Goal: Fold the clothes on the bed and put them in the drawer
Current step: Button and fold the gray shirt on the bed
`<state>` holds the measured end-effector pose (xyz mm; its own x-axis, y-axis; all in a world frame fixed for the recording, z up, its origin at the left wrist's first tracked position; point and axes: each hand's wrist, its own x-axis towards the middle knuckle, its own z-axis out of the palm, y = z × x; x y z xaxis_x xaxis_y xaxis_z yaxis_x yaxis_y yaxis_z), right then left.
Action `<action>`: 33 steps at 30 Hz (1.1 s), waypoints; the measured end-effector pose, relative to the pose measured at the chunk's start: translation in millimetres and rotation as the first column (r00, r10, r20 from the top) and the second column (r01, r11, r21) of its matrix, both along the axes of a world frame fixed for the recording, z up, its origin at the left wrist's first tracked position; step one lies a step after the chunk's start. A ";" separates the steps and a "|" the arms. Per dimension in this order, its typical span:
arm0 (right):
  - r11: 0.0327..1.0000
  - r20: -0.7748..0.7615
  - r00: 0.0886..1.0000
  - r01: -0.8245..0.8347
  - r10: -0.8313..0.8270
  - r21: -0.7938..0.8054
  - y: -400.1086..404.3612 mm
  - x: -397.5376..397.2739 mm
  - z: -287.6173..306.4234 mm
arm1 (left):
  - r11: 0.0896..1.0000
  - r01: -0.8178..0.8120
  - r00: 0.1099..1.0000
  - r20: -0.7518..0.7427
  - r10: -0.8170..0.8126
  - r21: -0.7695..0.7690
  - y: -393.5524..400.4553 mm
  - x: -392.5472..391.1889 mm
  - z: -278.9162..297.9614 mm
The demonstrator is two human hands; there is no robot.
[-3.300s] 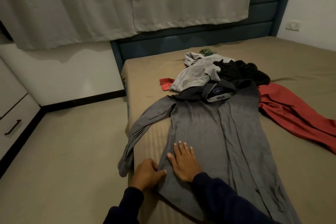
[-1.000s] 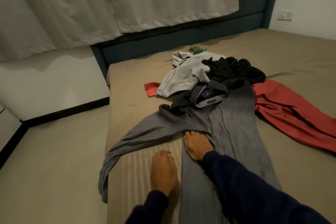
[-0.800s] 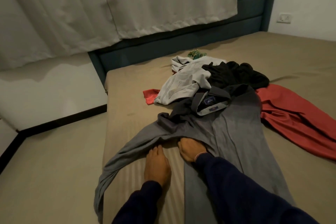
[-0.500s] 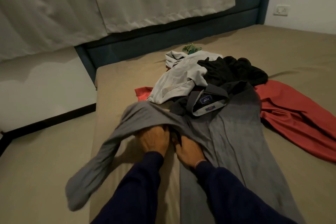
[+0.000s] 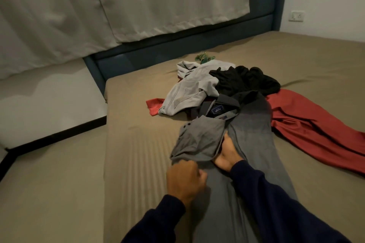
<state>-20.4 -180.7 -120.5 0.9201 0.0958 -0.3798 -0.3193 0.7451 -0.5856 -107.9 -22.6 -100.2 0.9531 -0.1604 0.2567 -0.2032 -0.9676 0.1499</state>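
A long grey shirt (image 5: pixel 250 144) lies flat along the near side of the bed (image 5: pixel 138 154), collar away from the person. Its sleeve (image 5: pixel 199 140) is folded across onto the body of the shirt, cuff buttons showing at the far left corner. The left hand (image 5: pixel 185 179) is clenched with its fingers curled round the near edge of the folded sleeve. The right hand (image 5: pixel 227 156) lies on the shirt beside it, fingertips tucked under the sleeve (whether those fingers are gripping cloth or lying flat I cannot tell). Beyond the collar sits a pile: a light grey garment (image 5: pixel 189 90), a black garment (image 5: pixel 245 81), a red garment (image 5: pixel 316 134) spreading right, and a small green item (image 5: pixel 204 57).
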 end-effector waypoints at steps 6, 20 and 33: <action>0.989 0.004 0.991 -0.132 0.132 0.074 -12.5 -17.4 9.0 | 0.908 0.075 0.997 0.039 -0.064 -0.413 23.2 53.1 33.6; 0.985 -0.022 0.987 -0.158 0.160 0.063 -46.4 -14.5 57.6 | 0.999 -0.044 0.180 -0.983 0.020 0.012 -2.1 50.2 102.4; 0.264 0.205 0.966 0.241 -0.155 -0.934 -72.5 -120.8 32.5 | 0.972 -0.204 0.786 -0.611 0.091 -0.117 24.7 -17.5 22.6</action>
<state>-141.3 -253.2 -88.0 0.8777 -0.4791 -0.0116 -0.1823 -0.3114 -0.9326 -125.4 2.1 -77.6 0.9318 -0.0131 -0.3626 0.1252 -0.9264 0.3552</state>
